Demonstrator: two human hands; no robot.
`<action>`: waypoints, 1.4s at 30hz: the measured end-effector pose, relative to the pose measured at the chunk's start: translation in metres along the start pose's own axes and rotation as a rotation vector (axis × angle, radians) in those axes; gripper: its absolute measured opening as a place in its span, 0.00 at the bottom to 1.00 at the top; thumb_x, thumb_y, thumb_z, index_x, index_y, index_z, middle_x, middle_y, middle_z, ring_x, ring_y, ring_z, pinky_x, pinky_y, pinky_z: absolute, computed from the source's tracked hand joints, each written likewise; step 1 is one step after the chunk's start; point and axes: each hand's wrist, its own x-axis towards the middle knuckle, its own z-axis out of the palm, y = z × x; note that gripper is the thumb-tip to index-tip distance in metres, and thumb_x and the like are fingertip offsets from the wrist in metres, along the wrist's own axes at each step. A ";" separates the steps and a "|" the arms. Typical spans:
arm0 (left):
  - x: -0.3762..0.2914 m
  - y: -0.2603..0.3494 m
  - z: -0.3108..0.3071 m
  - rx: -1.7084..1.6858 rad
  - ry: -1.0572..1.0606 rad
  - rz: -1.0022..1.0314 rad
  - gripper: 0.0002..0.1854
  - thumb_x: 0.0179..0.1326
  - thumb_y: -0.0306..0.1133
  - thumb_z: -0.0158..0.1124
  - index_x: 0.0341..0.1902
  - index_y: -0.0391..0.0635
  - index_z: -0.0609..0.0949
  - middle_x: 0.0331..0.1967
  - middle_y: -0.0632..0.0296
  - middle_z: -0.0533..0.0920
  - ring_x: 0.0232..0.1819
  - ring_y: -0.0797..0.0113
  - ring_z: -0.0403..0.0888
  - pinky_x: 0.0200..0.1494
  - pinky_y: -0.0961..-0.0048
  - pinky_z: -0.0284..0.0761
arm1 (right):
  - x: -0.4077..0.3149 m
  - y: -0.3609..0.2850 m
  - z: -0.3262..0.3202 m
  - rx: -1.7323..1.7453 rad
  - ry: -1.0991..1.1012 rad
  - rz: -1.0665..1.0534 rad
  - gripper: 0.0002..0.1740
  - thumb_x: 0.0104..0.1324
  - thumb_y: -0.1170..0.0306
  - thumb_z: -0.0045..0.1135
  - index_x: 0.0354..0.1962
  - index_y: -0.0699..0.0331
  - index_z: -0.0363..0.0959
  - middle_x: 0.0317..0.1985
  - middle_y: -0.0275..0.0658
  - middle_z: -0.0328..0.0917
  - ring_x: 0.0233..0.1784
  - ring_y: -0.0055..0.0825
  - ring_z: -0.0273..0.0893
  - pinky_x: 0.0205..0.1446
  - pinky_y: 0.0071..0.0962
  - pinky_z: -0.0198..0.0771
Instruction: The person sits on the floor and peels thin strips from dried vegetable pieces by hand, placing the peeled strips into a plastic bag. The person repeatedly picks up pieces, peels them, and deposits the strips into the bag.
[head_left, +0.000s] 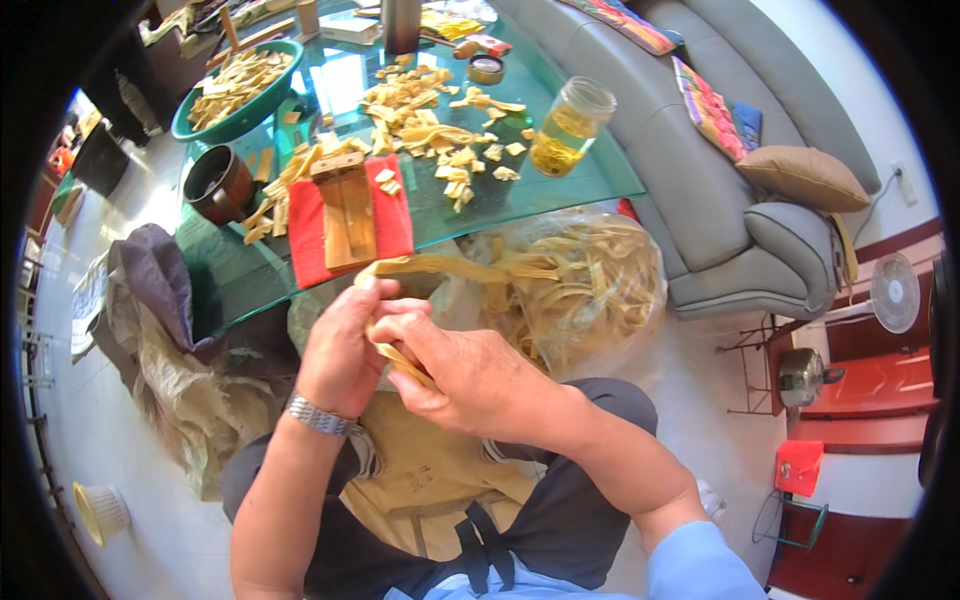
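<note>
My left hand (346, 349), with a metal watch on its wrist, and my right hand (457, 367) meet over my lap, both closed on a long pale yellow strip (450, 265). One part of it runs right towards a clear plastic bag (600, 277) full of similar strips; a short end shows under my right fingers. Just beyond my hands, a wooden block with a slotted top (349, 217) lies on a red cloth (390, 247) at the glass table's edge. Cut pieces (420, 135) are scattered behind it.
On the glass table (525, 196) are a green basin (289, 82) of pieces, a dark mug (219, 184), a roll of tape (486, 69) and a glass jar (573, 126) with yellow contents. A grey sofa (645, 150) borders the right side. Crumpled sacks (187, 390) lie at left.
</note>
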 end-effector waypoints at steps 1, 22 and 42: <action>-0.002 0.001 0.004 -0.041 -0.013 -0.057 0.19 0.81 0.44 0.50 0.58 0.38 0.75 0.46 0.48 0.88 0.44 0.59 0.88 0.51 0.64 0.84 | 0.000 -0.002 -0.001 0.019 -0.049 0.007 0.22 0.68 0.69 0.60 0.58 0.58 0.66 0.42 0.50 0.81 0.42 0.54 0.84 0.43 0.48 0.80; 0.007 -0.008 -0.012 -0.200 -0.075 -0.066 0.19 0.80 0.43 0.50 0.58 0.39 0.75 0.48 0.46 0.87 0.48 0.53 0.87 0.53 0.59 0.85 | 0.010 0.013 0.015 -0.158 0.143 -0.501 0.18 0.58 0.77 0.68 0.46 0.57 0.84 0.36 0.32 0.79 0.45 0.32 0.81 0.44 0.28 0.79; -0.011 -0.037 -0.027 0.749 -0.131 0.330 0.16 0.74 0.38 0.57 0.60 0.47 0.77 0.57 0.56 0.81 0.61 0.63 0.78 0.63 0.66 0.74 | 0.031 0.008 0.018 -0.243 0.142 -0.350 0.20 0.67 0.63 0.65 0.54 0.62 0.81 0.44 0.38 0.79 0.48 0.40 0.77 0.54 0.38 0.71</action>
